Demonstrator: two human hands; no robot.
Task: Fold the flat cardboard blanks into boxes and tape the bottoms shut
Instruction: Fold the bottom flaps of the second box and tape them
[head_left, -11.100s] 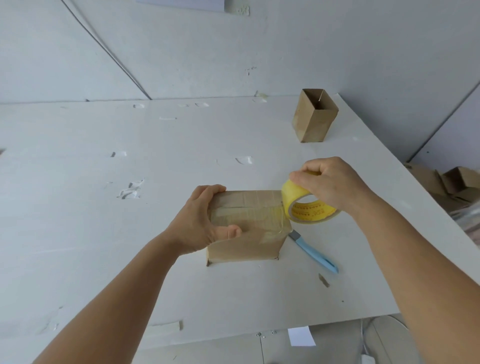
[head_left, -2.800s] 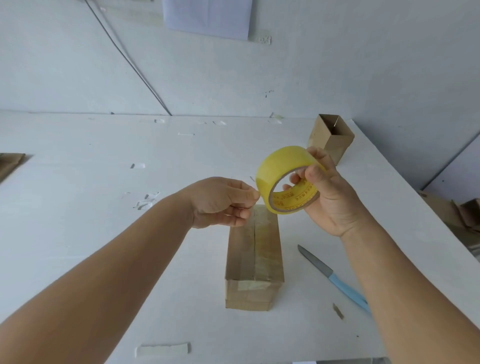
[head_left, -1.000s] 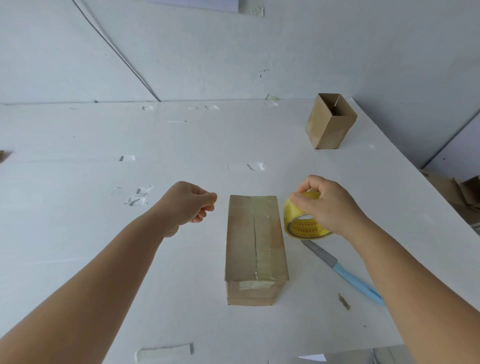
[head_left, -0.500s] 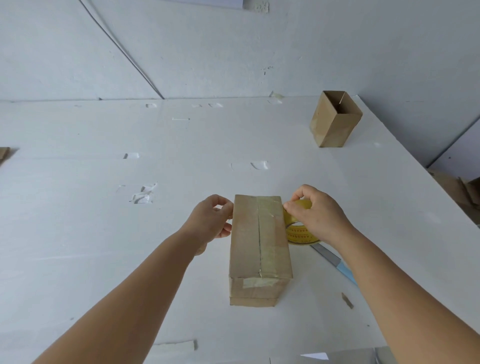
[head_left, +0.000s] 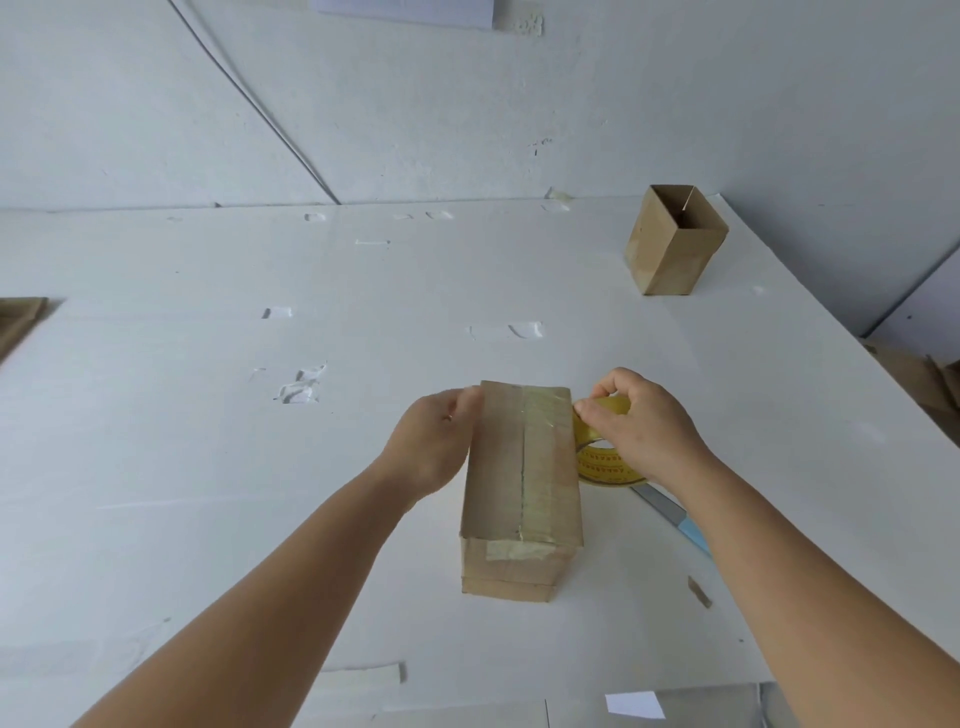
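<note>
A person's left hand (head_left: 434, 447) rests curled fingers against the far left edge of a taped cardboard box (head_left: 521, 488) lying mid-table (head_left: 156, 467). Just right of it, the right hand (head_left: 641, 428) pinches a yellow tape roll (head_left: 602, 457) touching the box's side; a blue-handled knife (head_left: 675, 519) lies beyond

Right hand (head_left: 641, 426) hides much of the tape roll (head_left: 602, 462); forearm covers the knife's (head_left: 675, 519) handle.
</note>
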